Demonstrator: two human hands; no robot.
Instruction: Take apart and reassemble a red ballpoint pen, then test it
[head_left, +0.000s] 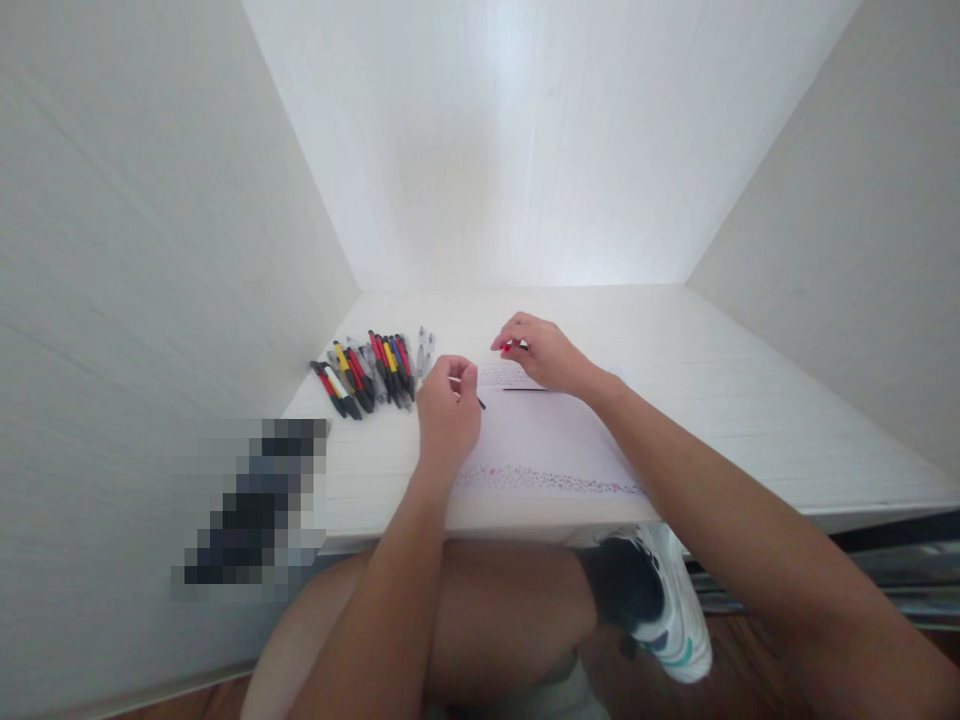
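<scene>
My left hand (447, 408) rests on the white desk (712, 400) with its fingers curled round a thin pen (471, 393) whose dark tip points right over the paper. My right hand (541, 352) lies a little farther back on the sheet of paper (544, 440), fingers pinched on a small red and white piece (513, 346), perhaps a pen cap. A thin dark pen part (525, 389) lies on the paper just below my right hand. A row of several pens (367, 372) with red, yellow and black barrels lies to the left of my left hand.
White walls close the desk in on the left, back and right. A blurred patch (255, 510) covers something at the desk's front left corner. My bare knees and a white shoe (667, 610) show below the desk's front edge.
</scene>
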